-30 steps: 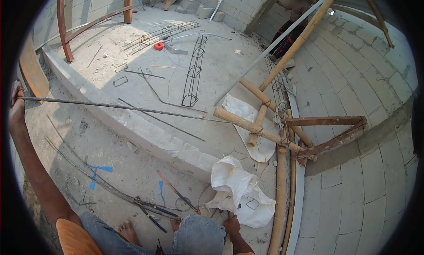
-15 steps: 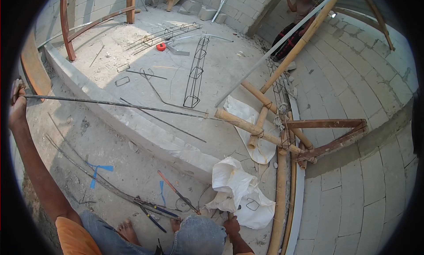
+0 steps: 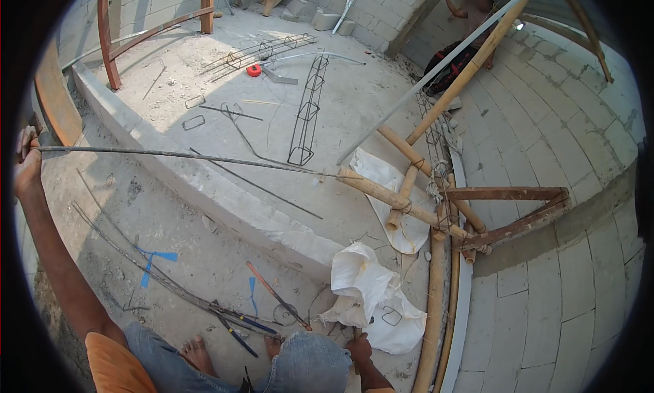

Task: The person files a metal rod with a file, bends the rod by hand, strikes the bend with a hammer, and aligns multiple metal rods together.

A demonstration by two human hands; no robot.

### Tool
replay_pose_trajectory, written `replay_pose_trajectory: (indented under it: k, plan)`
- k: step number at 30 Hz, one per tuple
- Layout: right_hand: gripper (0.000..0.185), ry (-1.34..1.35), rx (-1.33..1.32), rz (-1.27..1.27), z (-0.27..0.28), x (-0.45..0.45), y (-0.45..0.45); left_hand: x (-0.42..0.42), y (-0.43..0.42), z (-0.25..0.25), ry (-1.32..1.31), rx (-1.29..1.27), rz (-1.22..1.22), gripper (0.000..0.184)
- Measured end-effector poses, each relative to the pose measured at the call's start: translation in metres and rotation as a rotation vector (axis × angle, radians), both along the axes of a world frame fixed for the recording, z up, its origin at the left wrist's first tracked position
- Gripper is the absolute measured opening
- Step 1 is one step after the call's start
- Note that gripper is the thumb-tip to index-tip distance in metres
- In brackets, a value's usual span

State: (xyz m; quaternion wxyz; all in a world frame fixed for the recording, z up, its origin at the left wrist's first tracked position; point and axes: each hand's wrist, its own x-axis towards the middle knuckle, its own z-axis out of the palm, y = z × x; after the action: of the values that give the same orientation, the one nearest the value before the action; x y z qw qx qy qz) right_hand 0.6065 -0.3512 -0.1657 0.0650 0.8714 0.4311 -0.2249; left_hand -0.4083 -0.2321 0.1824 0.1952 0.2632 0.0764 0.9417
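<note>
At the far left my left hand (image 3: 28, 163) is closed round the near end of a long thin steel rod (image 3: 184, 155). The rod stretches rightwards above the low concrete ledge, and its far end shows by the tip of a bamboo pole (image 3: 381, 192). My right hand (image 3: 360, 350) is low, beside my knee and the crumpled white sack (image 3: 368, 284), with its fingers curled closed. What those fingers grip is hidden. Bolt cutters with dark handles (image 3: 235, 333) and a rusty bar (image 3: 279, 296) lie on the ground before my feet.
A concrete ledge (image 3: 204, 202) crosses the floor. Beyond it lie a rebar cage (image 3: 310, 114), a red tape measure (image 3: 254, 70) and loose rods. Lashed bamboo and a wooden bracket (image 3: 511, 194) stand by the right-hand block wall. A person (image 3: 463, 35) is at the back right.
The view has shifted slightly, so the floor items sit a little further right. Both hands keep nearly the same pose, and the rod stays in my left hand.
</note>
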Motion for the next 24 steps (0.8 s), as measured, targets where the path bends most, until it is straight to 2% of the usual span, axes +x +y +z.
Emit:
replay_pose_trajectory:
  k: [2, 5, 8, 11, 13, 22, 24]
  plan:
    - [0.042, 0.003, 0.004, 0.000, -0.001, 0.001, 0.000, 0.012, -0.001, 0.005, 0.072, 0.040, -0.062, 0.018]
    - [0.042, 0.001, 0.004, 0.004, 0.008, -0.003, 0.002, 0.042, 0.004, 0.015, 0.115, -0.004, 0.041, 0.020]
    - [0.042, -0.001, -0.001, 0.033, 0.010, -0.007, 0.003, 0.051, 0.000, 0.019, -0.066, -0.026, 0.030, 0.024]
    - [0.041, -0.009, -0.006, 0.046, 0.009, -0.007, 0.000, 0.111, 0.009, 0.033, -0.145, 0.059, -0.022, 0.032]
    - [0.040, -0.040, 0.011, 0.048, 0.012, -0.011, 0.004, 0.138, 0.013, 0.042, -0.221, -0.046, 0.145, 0.039]
    - [0.041, 0.011, -0.014, 0.075, 0.024, -0.012, 0.008, 0.108, 0.009, 0.023, -0.343, -0.105, 0.246, 0.050]
    - [0.042, 0.024, -0.038, 0.077, 0.016, -0.007, 0.011, 0.122, 0.007, 0.022, -0.360, -0.120, 0.288, 0.050]
